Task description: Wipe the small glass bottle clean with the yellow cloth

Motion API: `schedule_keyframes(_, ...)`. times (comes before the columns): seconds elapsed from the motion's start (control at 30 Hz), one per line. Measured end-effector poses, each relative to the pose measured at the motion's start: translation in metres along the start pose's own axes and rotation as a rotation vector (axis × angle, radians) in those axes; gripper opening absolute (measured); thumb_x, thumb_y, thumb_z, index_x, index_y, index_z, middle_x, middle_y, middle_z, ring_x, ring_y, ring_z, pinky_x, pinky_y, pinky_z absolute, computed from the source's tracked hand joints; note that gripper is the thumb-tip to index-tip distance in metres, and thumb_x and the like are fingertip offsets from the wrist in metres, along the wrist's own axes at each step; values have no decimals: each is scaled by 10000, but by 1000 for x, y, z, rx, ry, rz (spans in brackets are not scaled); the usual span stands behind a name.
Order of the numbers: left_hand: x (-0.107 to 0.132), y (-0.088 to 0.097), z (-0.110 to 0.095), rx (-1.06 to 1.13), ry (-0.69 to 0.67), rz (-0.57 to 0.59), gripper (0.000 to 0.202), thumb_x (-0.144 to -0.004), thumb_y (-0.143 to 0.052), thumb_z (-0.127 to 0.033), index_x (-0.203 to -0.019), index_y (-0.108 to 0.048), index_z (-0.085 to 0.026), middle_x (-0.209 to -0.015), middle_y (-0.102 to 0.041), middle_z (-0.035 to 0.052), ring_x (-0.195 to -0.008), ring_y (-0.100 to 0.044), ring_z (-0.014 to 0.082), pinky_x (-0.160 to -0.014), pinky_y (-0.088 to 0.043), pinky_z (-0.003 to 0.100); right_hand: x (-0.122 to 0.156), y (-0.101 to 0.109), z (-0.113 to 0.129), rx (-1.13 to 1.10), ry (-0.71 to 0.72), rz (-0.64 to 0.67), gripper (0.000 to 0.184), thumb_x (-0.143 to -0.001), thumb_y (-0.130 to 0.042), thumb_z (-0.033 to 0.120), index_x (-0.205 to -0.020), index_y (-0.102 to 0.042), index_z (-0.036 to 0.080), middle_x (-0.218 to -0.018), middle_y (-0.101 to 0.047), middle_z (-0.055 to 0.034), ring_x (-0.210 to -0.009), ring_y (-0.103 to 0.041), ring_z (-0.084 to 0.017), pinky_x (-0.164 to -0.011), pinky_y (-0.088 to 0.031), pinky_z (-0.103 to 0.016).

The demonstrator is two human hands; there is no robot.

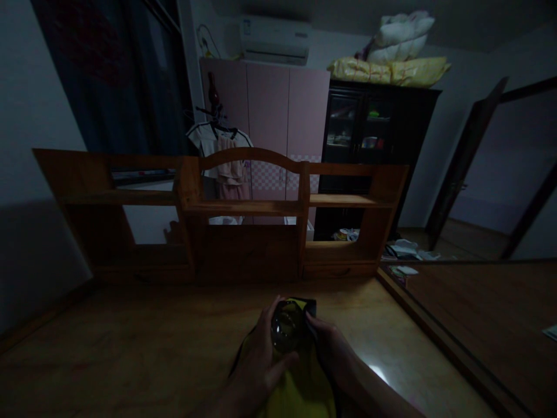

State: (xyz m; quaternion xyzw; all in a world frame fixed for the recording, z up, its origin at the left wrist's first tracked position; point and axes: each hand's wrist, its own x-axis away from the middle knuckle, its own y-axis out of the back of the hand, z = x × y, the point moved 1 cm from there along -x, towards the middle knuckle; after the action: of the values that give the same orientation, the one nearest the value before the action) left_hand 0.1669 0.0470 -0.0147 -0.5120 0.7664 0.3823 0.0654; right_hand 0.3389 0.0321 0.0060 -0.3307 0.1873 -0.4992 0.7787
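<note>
A round, clear, shiny glass piece [286,328], perhaps a cup or small bowl, is seen end-on above the wooden desk top. My left hand [260,354] curls around its left side, fingers along the rim and thumb reaching across below. A yellow cloth with a dark edge [300,389] lies behind and under the glass and hangs towards me. My right hand [328,342] pinches the cloth's dark border close to the right side of the glass. The dim light hides how far the cloth wraps the glass.
The pale wooden desk top [143,337] stretches out beneath my hands. Along its back stands a wooden shelf unit [243,208] with several compartments. Further off are a pink wardrobe [267,110], a black cabinet [404,128] and an open door [463,174].
</note>
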Motion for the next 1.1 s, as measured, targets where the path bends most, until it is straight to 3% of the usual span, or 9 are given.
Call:
schedule_keyframes(0.23,-1,1,2,-47,11,-61,815,-910,-562,-344,-1509,-22,-231,-1523,-272,160,-1388,-329,301,-1095,-351,550,1,2,0,14,83,-47,337,-793,-710,267,-1087,-680,105,-1047,-710,-139,-993,-654,-318,-909,-475,-435)
schedule_keyframes(0.47,0,1,11,-29,-7,-79,818,-890,-597,-346,-1504,-70,-228,-1532,-239,152,-1397,-296,316,-1116,-308,563,-1,7,-3,44,102,-60,381,-773,-768,323,-1077,-693,105,-1060,-704,-151,-954,-668,-321,-897,-474,-429)
schedule_keyframes(0.73,-2,4,-1,-65,-78,-126,781,-885,-582,-369,-1492,-119,-203,-1522,-253,155,-1385,-313,326,-1111,-338,525,-3,11,-7,3,90,-66,341,-768,-782,284,-1021,-719,65,-953,-727,-144,-920,-670,-292,-867,-466,-359)
schedule_keyframes(0.93,-1,2,5,-216,-175,-113,741,-887,-521,-226,-1496,-100,-192,-1527,-232,147,-1413,-243,317,-1128,-305,540,-3,17,-8,15,94,-36,353,-775,-758,225,-1092,-698,81,-1016,-715,-127,-946,-658,-260,-865,-456,-323)
schedule_keyframes(1.1,0,1,20,-325,-229,-74,739,-850,-426,-95,-1505,-90,-162,-1526,-211,149,-1433,-165,316,-1134,-277,565,-4,15,-7,45,171,32,435,-684,-783,141,-1105,-689,91,-1010,-711,-126,-914,-662,-264,-840,-467,-328)
